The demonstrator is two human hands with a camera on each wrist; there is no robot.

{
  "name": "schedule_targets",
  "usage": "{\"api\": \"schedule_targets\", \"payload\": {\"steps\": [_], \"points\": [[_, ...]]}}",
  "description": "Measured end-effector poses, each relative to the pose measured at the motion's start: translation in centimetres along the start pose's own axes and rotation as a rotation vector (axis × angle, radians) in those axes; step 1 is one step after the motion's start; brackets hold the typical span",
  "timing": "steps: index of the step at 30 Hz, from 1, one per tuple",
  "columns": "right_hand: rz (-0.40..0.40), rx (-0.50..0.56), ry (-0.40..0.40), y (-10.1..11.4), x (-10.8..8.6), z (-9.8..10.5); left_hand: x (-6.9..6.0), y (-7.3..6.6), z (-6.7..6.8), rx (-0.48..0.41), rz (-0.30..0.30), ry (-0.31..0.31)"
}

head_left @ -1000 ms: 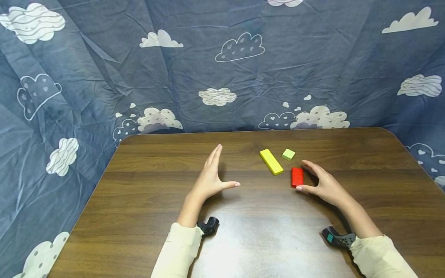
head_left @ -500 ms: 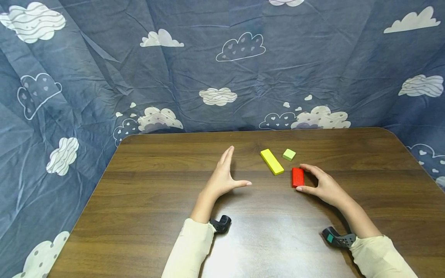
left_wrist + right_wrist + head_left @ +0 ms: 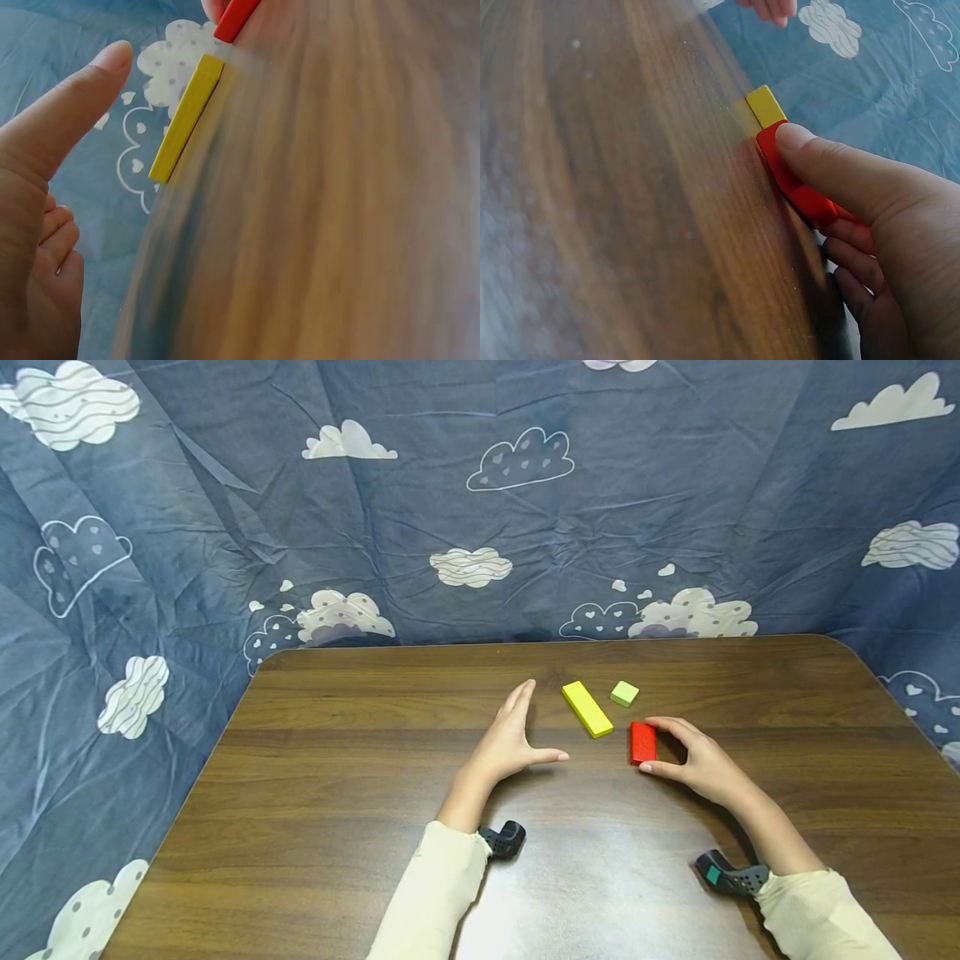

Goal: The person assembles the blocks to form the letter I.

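Observation:
My right hand (image 3: 702, 764) pinches a red rectangular block (image 3: 642, 743), thumb at its near end and fingers at its far end, while the block lies on the table. The right wrist view shows the thumb (image 3: 821, 154) pressed to the red side, with the other fingers partly hidden beyond it. My left hand (image 3: 504, 745) is over the table left of a long yellow block (image 3: 587, 710), thumb and fingers spread, holding nothing. In the left wrist view a gap separates the left thumb (image 3: 71, 112) from that yellow block. A small light-green block (image 3: 624, 693) lies behind the red one.
The brown wooden table (image 3: 337, 777) has its far edge against a blue cloth (image 3: 420, 518) printed with white clouds. A black wrist camera (image 3: 504, 840) sits on the left wrist, another black camera (image 3: 723, 872) on the right.
My left hand has slid to the right, towards the yellow block, its fingers still spread. My right hand's fingers have closed in on the red block, which stays put.

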State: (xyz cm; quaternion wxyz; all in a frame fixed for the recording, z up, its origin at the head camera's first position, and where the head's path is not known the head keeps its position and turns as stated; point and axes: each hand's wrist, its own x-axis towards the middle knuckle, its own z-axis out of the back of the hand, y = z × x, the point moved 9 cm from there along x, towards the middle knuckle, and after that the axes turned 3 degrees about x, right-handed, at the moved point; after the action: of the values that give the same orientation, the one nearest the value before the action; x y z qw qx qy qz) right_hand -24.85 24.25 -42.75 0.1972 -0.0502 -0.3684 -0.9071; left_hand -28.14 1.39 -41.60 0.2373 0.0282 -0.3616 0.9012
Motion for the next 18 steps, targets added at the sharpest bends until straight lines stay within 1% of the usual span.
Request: {"api": "schedule_targets", "payload": {"steps": [9, 18], "points": [[0.006, -0.003, -0.005, 0.0, 0.0, 0.0, 0.8, 0.0, -1.6, -0.015, 0.022, 0.039], [0.011, -0.002, -0.011, 0.0, 0.0, 0.1, 1.5, 0.0, -3.2, 0.001, 0.033, 0.058]]}}
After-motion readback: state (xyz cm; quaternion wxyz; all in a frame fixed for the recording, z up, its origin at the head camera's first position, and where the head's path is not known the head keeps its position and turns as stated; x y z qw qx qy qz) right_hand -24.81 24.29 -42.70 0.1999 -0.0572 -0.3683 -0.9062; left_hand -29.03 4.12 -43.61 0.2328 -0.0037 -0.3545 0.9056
